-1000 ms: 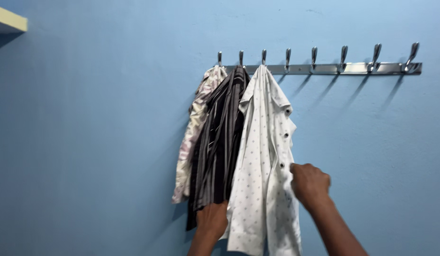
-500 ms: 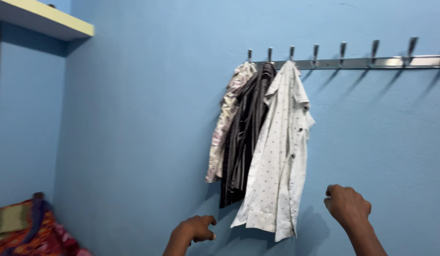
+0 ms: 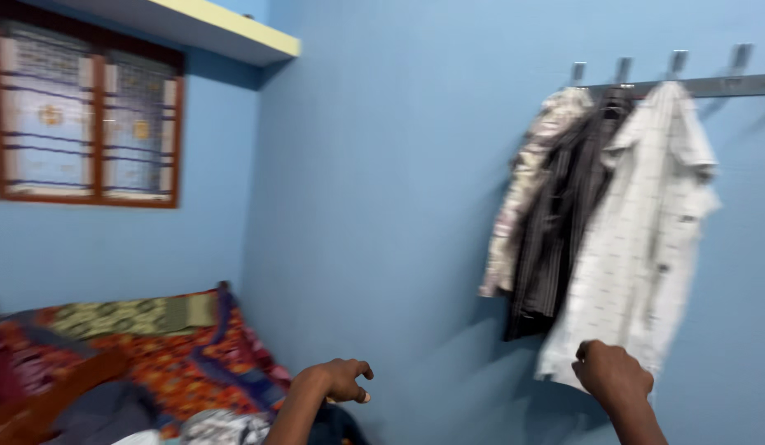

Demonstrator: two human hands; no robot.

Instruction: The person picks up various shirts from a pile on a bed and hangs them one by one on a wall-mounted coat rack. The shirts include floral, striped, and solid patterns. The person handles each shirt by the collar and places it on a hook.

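Right hand (image 3: 615,375) low in view, fingers curled into a loose fist, holding nothing that shows; it sits just at the lower hem of the white dotted shirt (image 3: 638,239), in front of the cloth, contact not clear through the blur. That shirt hangs directly above the right hand from the metal hook rail (image 3: 712,85) on the blue wall (image 3: 382,206). Up and to the left of the right hand hang a dark striped shirt (image 3: 563,222) and, beyond it, a pale patterned shirt (image 3: 526,194), the three overlapping side by side. Left hand (image 3: 343,381) well apart from the shirts, fingers half bent and spread, empty, in mid-air. Below and left of the left hand: a bed with a red patterned cover (image 3: 152,354) and loose clothes heaped at the near edge. Far up-left of it, a wood-framed window (image 3: 90,119) under a yellow-edged shelf (image 3: 217,29). Whole frame motion-blurred.
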